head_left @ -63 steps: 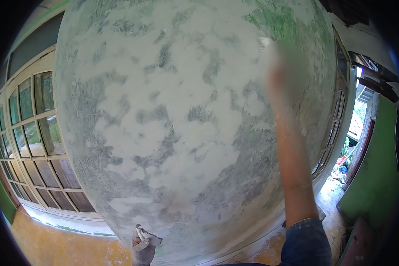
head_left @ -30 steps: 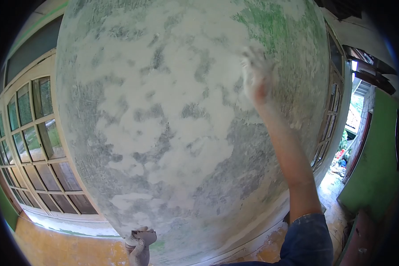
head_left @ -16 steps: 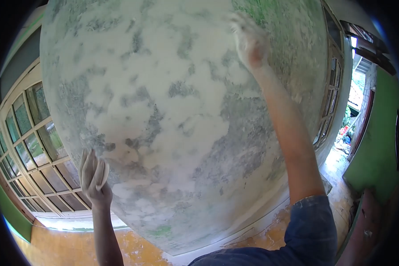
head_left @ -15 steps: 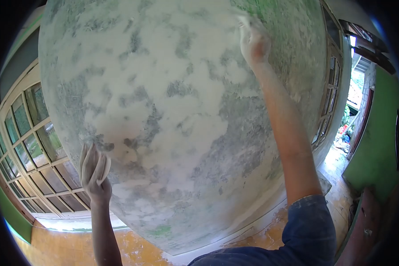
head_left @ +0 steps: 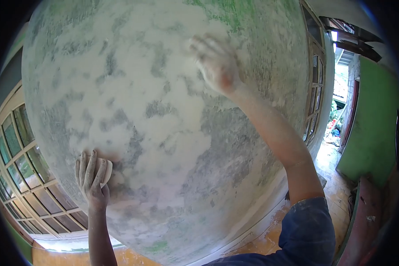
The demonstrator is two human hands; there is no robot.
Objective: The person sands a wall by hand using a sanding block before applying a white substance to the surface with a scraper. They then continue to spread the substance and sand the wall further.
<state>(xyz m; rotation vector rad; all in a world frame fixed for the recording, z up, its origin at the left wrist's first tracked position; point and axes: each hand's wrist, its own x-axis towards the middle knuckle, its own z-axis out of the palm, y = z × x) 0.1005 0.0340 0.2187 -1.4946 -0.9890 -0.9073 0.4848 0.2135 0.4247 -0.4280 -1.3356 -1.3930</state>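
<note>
In front of me stands a wall with patchy white and grey plaster and green traces near the top. Low on its left side, my left hand presses a thin white flat piece under its extended fingers. That piece looks like a folded sheet; its exact kind does not show. Higher up, white dust covers my right hand, which is against or close to the wall with its fingers stretched out and blurred by motion. Nothing can be made out in it; its palm side is hidden.
Paned windows flank the wall on the left, and another framed window is on the right. Beyond it are a bright doorway and a green wall. Orange flooring runs along the wall's base.
My right hand has swept left and downward across the wall, its fingers now stretched out. The left hand stays low on the wall with the white piece. The view has shifted slightly.
</note>
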